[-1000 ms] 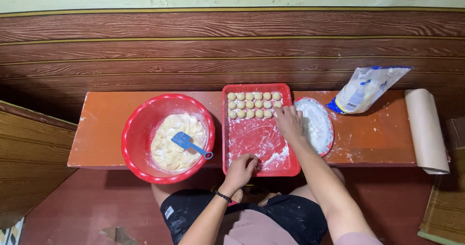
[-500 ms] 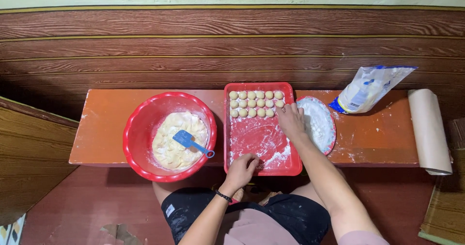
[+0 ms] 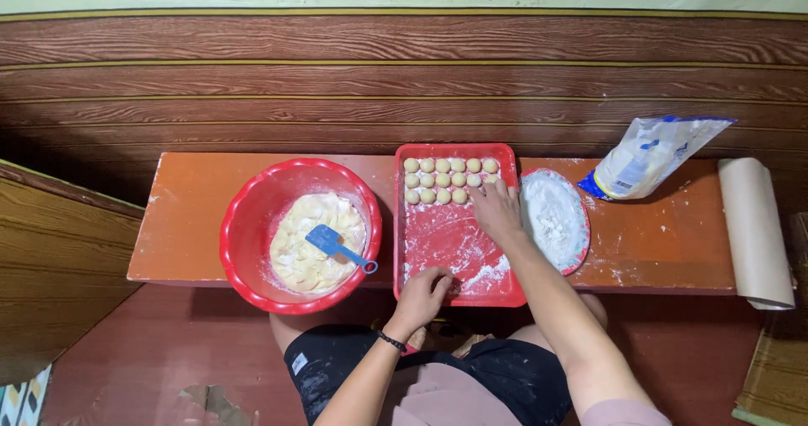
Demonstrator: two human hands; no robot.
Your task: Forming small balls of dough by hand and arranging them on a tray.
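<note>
Dough balls (image 3: 446, 180), about fourteen, fill the red tray (image 3: 438, 249); right hand (image 3: 497, 211) rests open beside them, left hand (image 3: 423, 291) curls closed at the tray's edge; red bowl (image 3: 252, 224) and flour plate (image 3: 581, 224) flank it.

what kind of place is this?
Probably a home or small informal food-prep spot: a low orange wooden bench against a brown wood-panelled wall, with a red plastic tray of dough balls.

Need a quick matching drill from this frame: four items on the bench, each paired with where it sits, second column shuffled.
1. blue spatula
2. dough balls
3. flour bag
4. paper roll

a. far end of the red tray
b. right end of the bench
c. in the red bowl
d. just right of the flour plate

Pairs: 1-c, 2-a, 3-d, 4-b
</note>
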